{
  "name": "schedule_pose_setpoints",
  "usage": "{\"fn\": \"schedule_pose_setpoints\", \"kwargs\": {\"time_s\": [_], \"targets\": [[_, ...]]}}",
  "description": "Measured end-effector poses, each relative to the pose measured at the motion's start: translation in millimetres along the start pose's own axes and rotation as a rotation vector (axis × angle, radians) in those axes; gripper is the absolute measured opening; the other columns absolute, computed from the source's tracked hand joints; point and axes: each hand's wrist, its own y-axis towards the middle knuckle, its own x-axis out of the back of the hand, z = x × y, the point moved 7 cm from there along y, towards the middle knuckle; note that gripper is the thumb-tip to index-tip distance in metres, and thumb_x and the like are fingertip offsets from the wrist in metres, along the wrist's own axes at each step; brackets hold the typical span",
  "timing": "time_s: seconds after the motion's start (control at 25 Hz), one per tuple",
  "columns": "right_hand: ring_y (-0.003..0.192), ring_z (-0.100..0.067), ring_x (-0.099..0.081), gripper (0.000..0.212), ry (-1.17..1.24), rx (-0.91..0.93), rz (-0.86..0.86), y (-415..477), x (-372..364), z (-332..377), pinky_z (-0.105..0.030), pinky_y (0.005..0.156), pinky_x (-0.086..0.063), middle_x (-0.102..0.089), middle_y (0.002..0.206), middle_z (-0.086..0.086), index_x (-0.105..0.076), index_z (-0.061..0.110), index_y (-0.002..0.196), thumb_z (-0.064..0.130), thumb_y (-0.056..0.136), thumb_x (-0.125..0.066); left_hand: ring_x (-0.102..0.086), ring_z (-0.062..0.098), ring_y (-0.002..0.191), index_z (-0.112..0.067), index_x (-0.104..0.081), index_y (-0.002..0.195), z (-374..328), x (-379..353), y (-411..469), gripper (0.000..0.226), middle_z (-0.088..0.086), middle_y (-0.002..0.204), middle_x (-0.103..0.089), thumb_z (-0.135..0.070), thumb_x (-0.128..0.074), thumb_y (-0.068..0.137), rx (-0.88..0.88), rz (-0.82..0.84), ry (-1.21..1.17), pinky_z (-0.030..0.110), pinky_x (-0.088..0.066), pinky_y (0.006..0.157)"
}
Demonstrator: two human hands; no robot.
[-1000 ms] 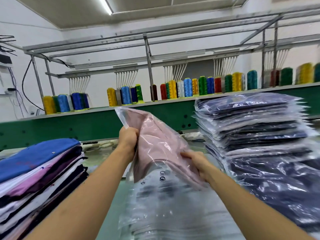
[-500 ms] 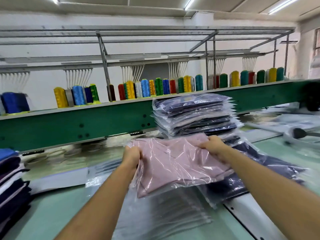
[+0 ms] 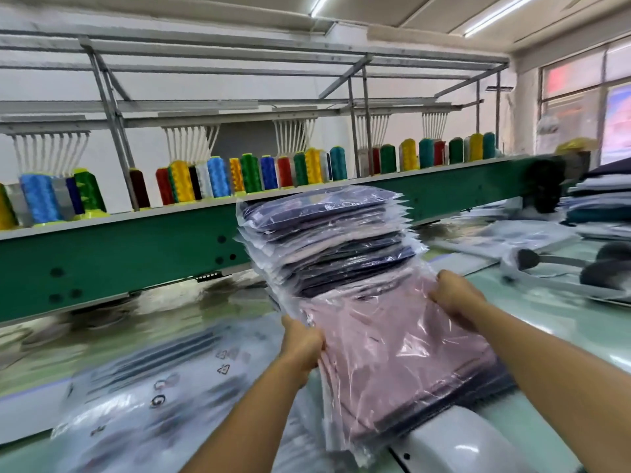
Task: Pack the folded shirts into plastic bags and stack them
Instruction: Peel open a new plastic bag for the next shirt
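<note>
Hands clasp the bagged pink shirt (image 3: 392,356) at two edges: left hand (image 3: 302,346) curled round its near-left side, right hand (image 3: 454,298) gripping the far-right side. It lies over a dark bagged shirt (image 3: 493,387), against the tall stack of bagged shirts (image 3: 324,233), beside empty bags (image 3: 153,387).

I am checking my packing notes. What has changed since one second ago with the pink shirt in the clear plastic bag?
The pink shirt in its clear plastic bag moved right and down, from upright above the empty printed bags to flat over dark bagged shirts before the tall stack of bagged shirts. The left hand and right hand still grip its sides. The stack looks unchanged.
</note>
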Motion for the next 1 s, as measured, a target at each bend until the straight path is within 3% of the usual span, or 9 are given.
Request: {"fn": "schedule_pose_setpoints", "kwargs": {"time_s": [0.08, 0.12, 0.2, 0.32, 0.4, 0.52, 0.6, 0.8, 1.0], "targets": [[0.114, -0.033, -0.059, 0.027, -0.09, -0.019, -0.01, 9, -9, -12, -0.039, 0.087, -0.046, -0.061, 0.125, -0.012, -0.051, 0.015, 0.118, 0.032, 0.098, -0.051, -0.051, 0.042, 0.123, -0.015, -0.001, 0.158, -3, 3, 9, 0.088, 0.031, 0.144, -0.04, -0.002, -0.053, 0.088, -0.103, -0.141, 0.413, 0.047, -0.054, 0.094], [0.116, -0.033, -0.057, 0.025, -0.151, -0.026, -0.032, 12, -12, -16, -0.039, 0.087, -0.042, -0.061, 0.127, -0.013, -0.05, 0.017, 0.12, 0.03, 0.098, -0.048, -0.033, 0.044, 0.14, -0.018, 0.002, 0.159, -8, 1, 12, 0.093, 0.029, 0.156, -0.024, -0.009, -0.058, 0.088, -0.185, -0.202, 0.65, 0.049, -0.041, 0.109], [0.118, -0.034, -0.053, 0.026, -0.276, -0.025, -0.069, 16, -17, -18, -0.04, 0.089, -0.038, -0.061, 0.127, -0.015, -0.05, 0.019, 0.121, 0.022, 0.097, -0.043, -0.006, 0.039, 0.152, -0.024, -0.004, 0.161, -16, -17, 16, 0.093, 0.019, 0.166, -0.008, -0.025, -0.061, 0.087, -0.345, -0.176, 0.946, 0.05, -0.015, 0.122], [0.122, -0.034, -0.047, 0.034, -0.413, -0.025, -0.093, 21, -24, -19, -0.041, 0.094, -0.036, -0.056, 0.133, -0.016, -0.05, 0.021, 0.127, 0.014, 0.096, -0.04, 0.009, 0.032, 0.155, -0.031, -0.015, 0.16, -3, -61, 24, 0.081, 0.009, 0.169, -0.006, -0.047, -0.052, 0.089, -0.423, 0.094, 1.085, 0.054, 0.007, 0.122], [0.124, -0.035, -0.043, 0.036, -0.465, 0.006, -0.137, 22, -26, -13, -0.042, 0.098, -0.035, -0.047, 0.136, -0.017, -0.051, 0.022, 0.131, 0.019, 0.096, -0.045, 0.01, 0.03, 0.155, -0.034, -0.014, 0.159, 12, -79, 29, 0.079, 0.009, 0.169, -0.004, -0.063, -0.041, 0.091, -0.443, 0.163, 1.149, 0.055, 0.011, 0.121], [0.13, -0.036, -0.039, 0.047, -0.42, 0.215, -0.167, 23, -42, 7, -0.045, 0.106, -0.034, -0.042, 0.139, -0.017, -0.047, 0.024, 0.141, 0.034, 0.096, -0.049, 0.018, 0.031, 0.154, -0.04, -0.004, 0.16, 32, -90, 40, 0.087, 0.002, 0.169, 0.01, -0.083, -0.025, 0.087, -0.373, 0.193, 1.146, 0.06, 0.016, 0.119], [0.129, -0.034, -0.044, 0.047, -0.344, 0.292, -0.125, 23, -57, 12, -0.046, 0.106, -0.036, -0.047, 0.138, -0.015, -0.046, 0.026, 0.143, 0.041, 0.098, -0.04, 0.025, 0.031, 0.152, -0.042, 0.002, 0.159, 38, -92, 42, 0.09, 0.0, 0.167, 0.018, -0.088, -0.018, 0.084, -0.36, 0.174, 1.176, 0.061, 0.019, 0.117], [0.121, -0.035, -0.055, 0.048, -0.204, 0.228, 0.022, 27, -74, -9, -0.047, 0.1, -0.044, -0.054, 0.13, -0.013, -0.051, 0.03, 0.134, 0.054, 0.099, -0.03, 0.029, 0.032, 0.149, -0.043, 0.009, 0.158, 40, -101, 43, 0.093, -0.001, 0.164, 0.026, -0.091, -0.012, 0.081, -0.36, 0.182, 1.193, 0.067, 0.017, 0.115], [0.128, -0.039, -0.05, 0.049, -0.279, 0.161, 0.097, 29, -79, -12, -0.051, 0.105, -0.041, -0.047, 0.143, -0.015, -0.047, 0.024, 0.139, 0.051, 0.1, -0.033, 0.02, 0.029, 0.153, -0.037, -0.003, 0.161, 37, -98, 42, 0.094, -0.003, 0.167, 0.016, -0.089, -0.019, 0.083, -0.381, 0.226, 1.159, 0.063, 0.014, 0.118]]}}
